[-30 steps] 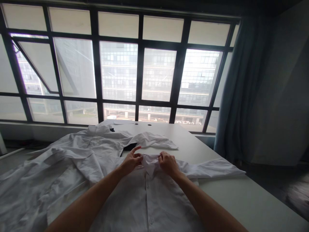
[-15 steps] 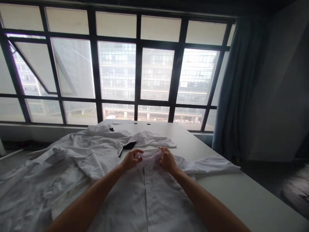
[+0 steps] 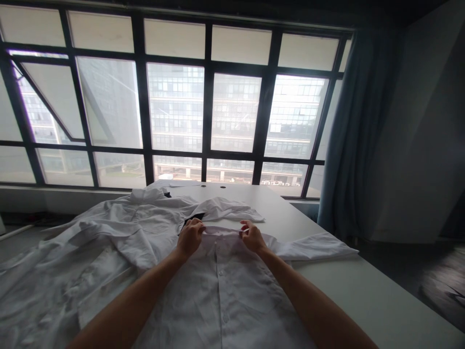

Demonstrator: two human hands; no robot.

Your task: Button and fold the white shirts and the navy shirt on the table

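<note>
A white button-front shirt (image 3: 238,286) lies front side up on the white table, its collar away from me and its button line running toward me. At the left end of the collar, my left hand (image 3: 191,236) pinches the cloth with closed fingers. My right hand (image 3: 251,236) grips the collar's right end between thumb and fingers. Between the two hands the collar (image 3: 221,231) stretches in a nearly straight band. One sleeve (image 3: 317,247) reaches out to the right across the table.
A heap of crumpled white garments (image 3: 119,223) covers the table's left side, with a dark piece of cloth showing beside my left hand. The white table (image 3: 337,291) extends right and back toward the windows (image 3: 178,106). A grey-blue curtain (image 3: 352,145) hangs at the right.
My left hand has moved left along the collar and turned knuckles up. The collar, bunched before, is now drawn out straighter. My right hand has shifted slightly.
</note>
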